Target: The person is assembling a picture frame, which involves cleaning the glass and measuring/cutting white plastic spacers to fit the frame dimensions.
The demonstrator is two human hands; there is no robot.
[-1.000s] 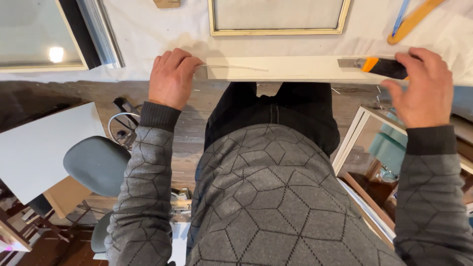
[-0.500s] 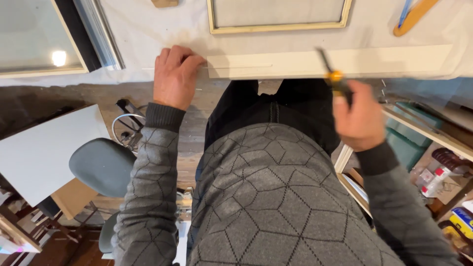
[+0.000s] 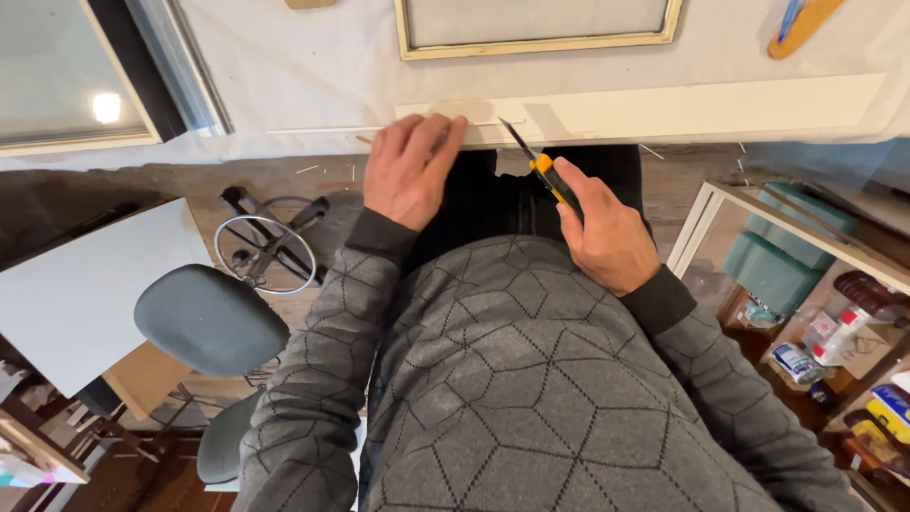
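Note:
My left hand [image 3: 409,171] rests with fingertips pressed on the near edge of a long pale board strip [image 3: 664,109] that lies along the front of a white-covered table [image 3: 303,66]. My right hand [image 3: 607,232] grips a utility knife [image 3: 545,171] with an orange and black handle. Its blade is extended and points up-left, with the tip at the strip's near edge just right of my left fingers. Both arms wear a grey patterned sweater.
A wooden picture frame [image 3: 540,38] lies further back on the table, and an orange and blue tool [image 3: 801,24] at the far right. A grey stool [image 3: 210,318] and white panel [image 3: 85,294] stand at the left, shelving with boxes [image 3: 806,284] at the right.
My right hand brought the knife from the strip's right end down and left to its middle. My left hand shifted right along the strip's edge. The view moved.

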